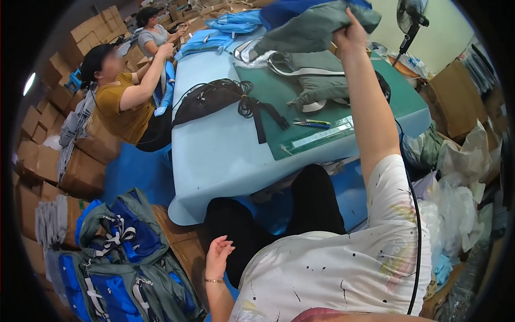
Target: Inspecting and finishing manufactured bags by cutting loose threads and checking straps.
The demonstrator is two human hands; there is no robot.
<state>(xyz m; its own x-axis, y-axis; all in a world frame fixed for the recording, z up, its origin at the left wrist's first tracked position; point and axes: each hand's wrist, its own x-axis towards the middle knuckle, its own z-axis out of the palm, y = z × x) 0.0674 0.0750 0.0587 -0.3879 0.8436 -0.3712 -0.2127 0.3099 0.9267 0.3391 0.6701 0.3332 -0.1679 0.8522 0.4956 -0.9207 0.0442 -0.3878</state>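
Note:
My right hand is stretched far out over the table, closed on the edge of a grey and blue fabric piece, which looks like part of a backpack and is raised above the tabletop. Its far part runs out of view. Below it, a grey backpack piece with white straps lies on the green cutting mat. My left hand is beside my lap, off the table, with loosely curled fingers apart and nothing in them. Snips with a blue handle and a clear ruler lie on the mat's near part.
A black pouch with cords rests on the pale blue table cover. Two co-workers handle light blue fabric at the left. Finished-looking blue and grey backpacks pile up at the lower left. Cartons and plastic bags crowd both sides.

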